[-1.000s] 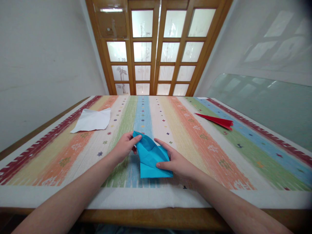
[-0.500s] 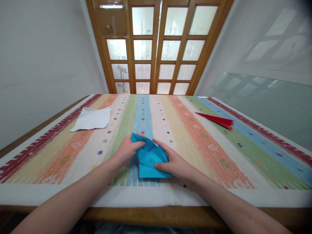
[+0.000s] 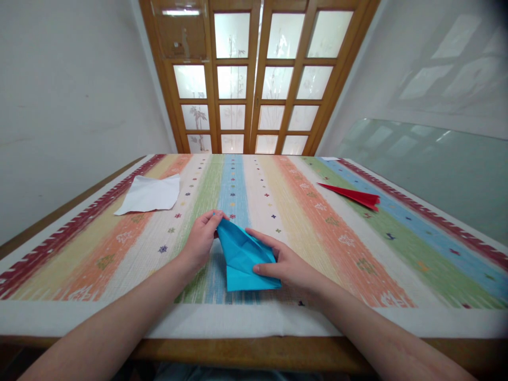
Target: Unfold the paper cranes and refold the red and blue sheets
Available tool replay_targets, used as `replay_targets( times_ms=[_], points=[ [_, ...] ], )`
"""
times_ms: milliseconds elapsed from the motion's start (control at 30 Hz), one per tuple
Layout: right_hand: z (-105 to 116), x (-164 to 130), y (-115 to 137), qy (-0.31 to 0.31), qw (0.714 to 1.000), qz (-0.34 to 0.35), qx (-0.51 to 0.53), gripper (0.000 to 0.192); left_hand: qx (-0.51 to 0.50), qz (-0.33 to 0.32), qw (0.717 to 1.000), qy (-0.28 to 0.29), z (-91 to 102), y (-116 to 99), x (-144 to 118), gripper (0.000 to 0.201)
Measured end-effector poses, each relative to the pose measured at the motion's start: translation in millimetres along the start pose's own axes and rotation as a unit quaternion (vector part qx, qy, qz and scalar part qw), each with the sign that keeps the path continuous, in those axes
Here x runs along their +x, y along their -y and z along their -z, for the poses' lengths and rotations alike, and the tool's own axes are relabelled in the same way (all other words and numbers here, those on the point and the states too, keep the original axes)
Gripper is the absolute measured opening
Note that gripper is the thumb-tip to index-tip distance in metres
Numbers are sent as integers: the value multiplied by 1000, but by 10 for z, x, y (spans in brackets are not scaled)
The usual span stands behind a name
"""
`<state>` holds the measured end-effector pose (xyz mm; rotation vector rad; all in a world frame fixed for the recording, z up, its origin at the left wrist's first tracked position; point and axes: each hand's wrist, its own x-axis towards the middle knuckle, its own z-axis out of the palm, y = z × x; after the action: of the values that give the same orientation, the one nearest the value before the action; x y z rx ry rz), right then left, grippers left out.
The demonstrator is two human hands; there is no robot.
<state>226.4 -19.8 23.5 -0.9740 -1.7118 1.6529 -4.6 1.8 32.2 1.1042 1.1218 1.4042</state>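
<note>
A folded sheet of blue paper (image 3: 246, 259) is held between my two hands over the near middle of the table. My left hand (image 3: 203, 235) pinches its upper left corner between thumb and fingers. On the opposite side, my right hand (image 3: 283, 262) grips the paper's right edge, thumb on top and fingers behind. Creases cross the blue surface, and its straight lower edge faces me. The fingertips behind the sheet are partly hidden.
A white sheet of paper (image 3: 152, 193) lies at the left of the striped tablecloth (image 3: 317, 286). To the right rests a folded red paper piece (image 3: 351, 196), narrow and pointed. A glass-paned wooden door (image 3: 254, 79) stands beyond the table, with walls on both sides.
My left thumb has moved off the face of the blue paper to its upper left corner, which is now pinched. My right hand keeps its hold, shifted slightly right.
</note>
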Motion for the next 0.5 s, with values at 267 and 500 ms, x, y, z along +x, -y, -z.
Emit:
replay_targets(
  times_ms=[267, 500],
  points=[
    [-13, 21, -33, -11, 998, 37, -45, 73, -2, 6, 999, 35, -53, 39, -81, 33],
    [-19, 21, -26, -15, 999, 28, -1, 76, -10, -12, 998, 62, -39, 70, -107, 32]
  ],
)
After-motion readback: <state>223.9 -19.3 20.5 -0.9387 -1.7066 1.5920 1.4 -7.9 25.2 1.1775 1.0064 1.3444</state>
